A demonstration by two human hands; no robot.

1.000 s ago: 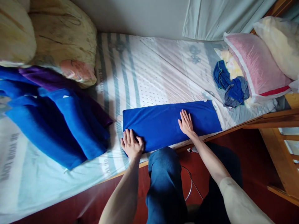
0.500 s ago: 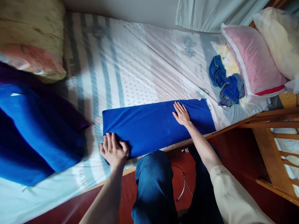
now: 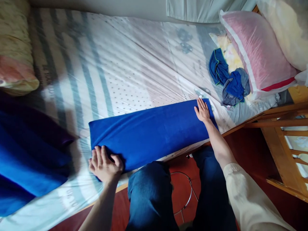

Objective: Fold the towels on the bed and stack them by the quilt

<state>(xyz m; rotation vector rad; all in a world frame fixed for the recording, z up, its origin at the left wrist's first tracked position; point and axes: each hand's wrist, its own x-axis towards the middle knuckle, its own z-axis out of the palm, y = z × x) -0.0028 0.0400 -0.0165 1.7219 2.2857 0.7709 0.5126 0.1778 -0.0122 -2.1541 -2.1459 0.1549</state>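
A folded blue cloth (image 3: 151, 131) lies as a long flat strip along the near edge of the bed, a few creases at its left end. My left hand (image 3: 106, 163) rests on its near left corner, fingers spread. Near the right end, my right hand (image 3: 202, 110) lies flat on the cloth, fingers stretched toward the far edge by a small white tag (image 3: 200, 97). Neither hand grips anything. Beneath is a patterned bedsheet (image 3: 134, 64) with stripes and dots, wrinkled in diagonal folds.
More blue fabric (image 3: 31, 166) lies at the left, below a yellowish pillow (image 3: 14, 45). At the right are crumpled blue and grey clothes (image 3: 233, 85) and a pink pillow (image 3: 260, 51). A wooden ladder-like frame (image 3: 284, 154) stands at the right. A thin cable (image 3: 191, 192) lies on the red floor.
My right hand has slid right along the cloth, closer to its right end. My left hand stays on the left corner. The view has shifted slightly to the right.
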